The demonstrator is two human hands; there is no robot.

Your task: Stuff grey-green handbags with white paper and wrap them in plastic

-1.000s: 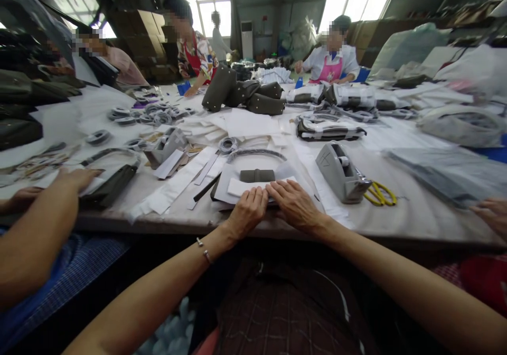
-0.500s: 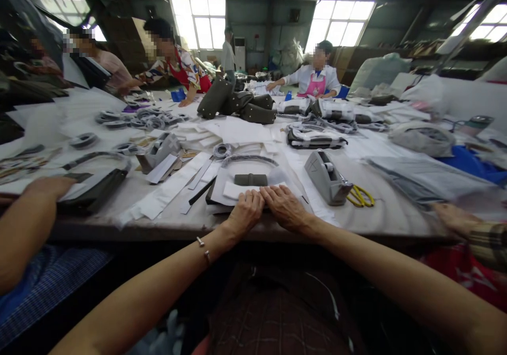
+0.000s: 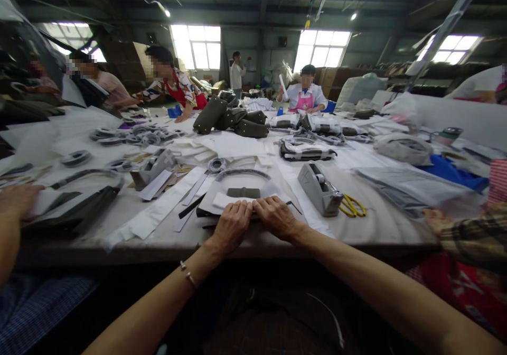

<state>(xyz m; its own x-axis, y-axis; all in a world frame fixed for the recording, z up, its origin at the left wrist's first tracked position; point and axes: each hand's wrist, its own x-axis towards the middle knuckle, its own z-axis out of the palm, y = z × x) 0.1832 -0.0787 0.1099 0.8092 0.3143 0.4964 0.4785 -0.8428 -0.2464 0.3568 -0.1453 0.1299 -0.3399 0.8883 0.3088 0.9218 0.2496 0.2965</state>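
In the head view, laid left hand [image 3: 233, 220] and right hand [image 3: 275, 216] on the white strip [image 3: 223, 201] over the bag [image 3: 242, 192] on the counter [image 3: 380, 233]; could not tell the grip, pinching or flat; seemingly folding or smoothing, next needing even pressure

On the pale table [image 3: 380, 225] — dark bag [image 3: 243, 192], gray tape dispenser [image 3: 312, 188], yellow-handled scissors [image 3: 352, 205], white strips [image 3: 158, 207].

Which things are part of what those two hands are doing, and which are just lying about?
Part of the job:
white strip, under the left hand and right hand
dark bag beneath it

Probably just lying about, untouched by these hands:
grey tape dispenser
yellow handles beside it
heaped dark pieces
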